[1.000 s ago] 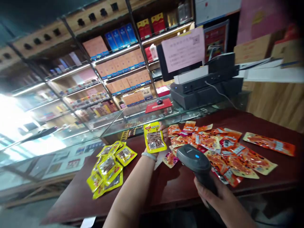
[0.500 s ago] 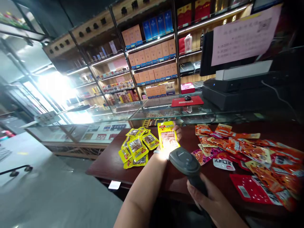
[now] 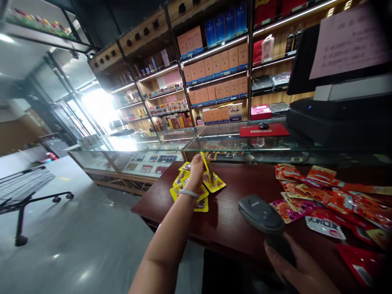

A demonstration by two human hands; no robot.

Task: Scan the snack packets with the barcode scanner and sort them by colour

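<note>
My left hand (image 3: 196, 171) holds a yellow snack packet (image 3: 206, 163) edge-on, just above a pile of yellow packets (image 3: 211, 184) at the far left of the dark red-brown wooden counter (image 3: 232, 220). A bracelet circles that wrist. My right hand (image 3: 294, 265), low at the right, grips the handle of a dark grey barcode scanner (image 3: 260, 213), whose head points left toward the pile. To the right of the scanner, a spread of orange and red snack packets (image 3: 330, 200) lies flat on the counter.
A glass display case (image 3: 245, 145) runs behind the counter, carrying a red mouse pad with a mouse (image 3: 263, 129) and a black till with a monitor (image 3: 339, 94). Lit shelves of boxed goods (image 3: 214, 61) fill the back wall. A wire trolley (image 3: 24, 188) stands on the floor at left.
My left hand has carried the yellow packet away from the scanner and leftward over the yellow pile, turning it edge-on. The view has swung left; the scanner has stayed low at the right.
</note>
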